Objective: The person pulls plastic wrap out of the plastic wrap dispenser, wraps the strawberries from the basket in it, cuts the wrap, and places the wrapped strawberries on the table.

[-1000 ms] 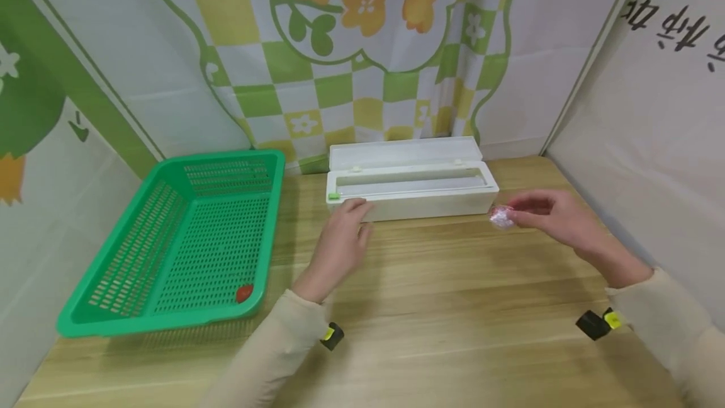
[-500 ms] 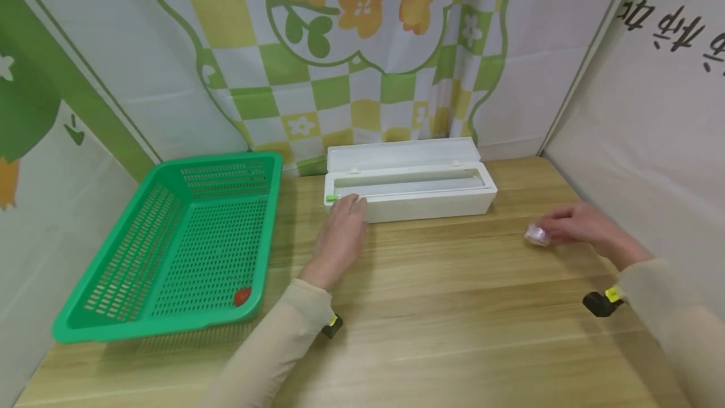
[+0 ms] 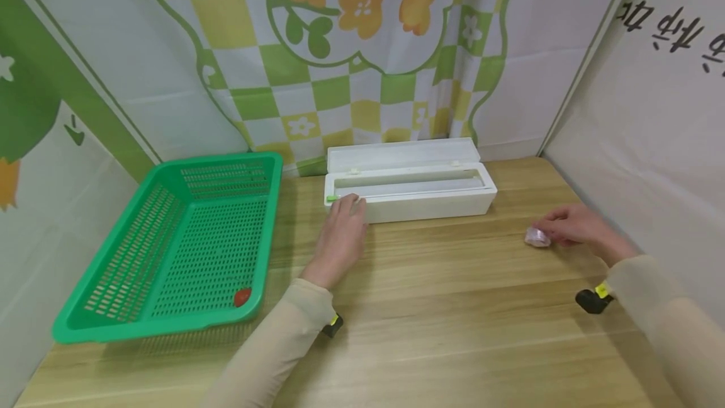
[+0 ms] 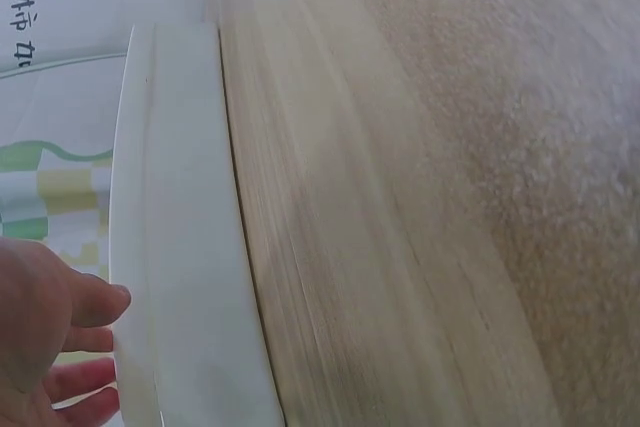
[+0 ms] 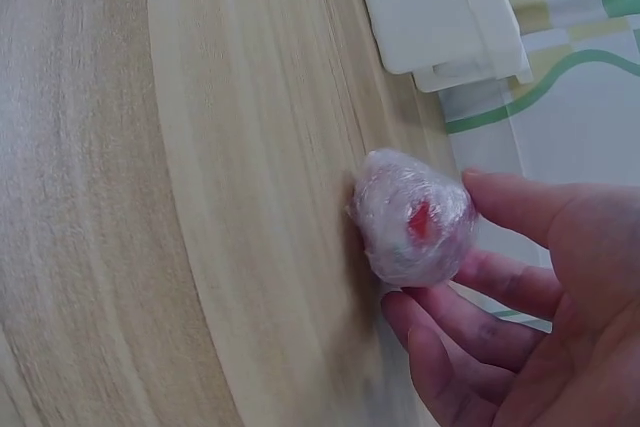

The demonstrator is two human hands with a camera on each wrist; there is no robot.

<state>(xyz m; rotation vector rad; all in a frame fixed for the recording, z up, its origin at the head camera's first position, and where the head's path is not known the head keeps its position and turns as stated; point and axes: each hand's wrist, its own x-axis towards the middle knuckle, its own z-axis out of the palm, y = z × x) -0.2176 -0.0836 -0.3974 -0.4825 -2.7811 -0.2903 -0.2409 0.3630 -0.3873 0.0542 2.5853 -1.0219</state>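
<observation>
Two hands at work: both are low over the wooden table (image 3: 430, 307), well apart, each busy with its own thing.
Right hand: the right hand (image 3: 574, 226) sits near the table's right edge, its fingers (image 5: 510, 202) loosely curved around a small wrapped bundle (image 5: 412, 215); whether it pinches or only touches I cannot tell for sure, though thumb and fingers look closed about it.
Wrapped bundle: a small red item inside clear film, resting on the table surface (image 3: 537, 237), in front of the dispenser box's right end.
Risk at the bundle: the film looks loosely bunched; in my judgement a light grip could let it unwrap or let the round bundle roll toward the right edge.
Left hand: the left hand (image 3: 341, 232) lies near the table's middle, its fingers (image 3: 355, 205) fairly straight and resting against the front left corner of the white dispenser box (image 3: 410, 187), beside its green slider (image 3: 332, 198).
Risk at the box: the lid stands open at the back edge; a push from the left hand could, I judge, skid the light box toward the backdrop or snap the lid down.
Green basket (image 3: 170, 238): by the left edge, tilted, one small red item (image 3: 242, 296) in its near corner.
</observation>
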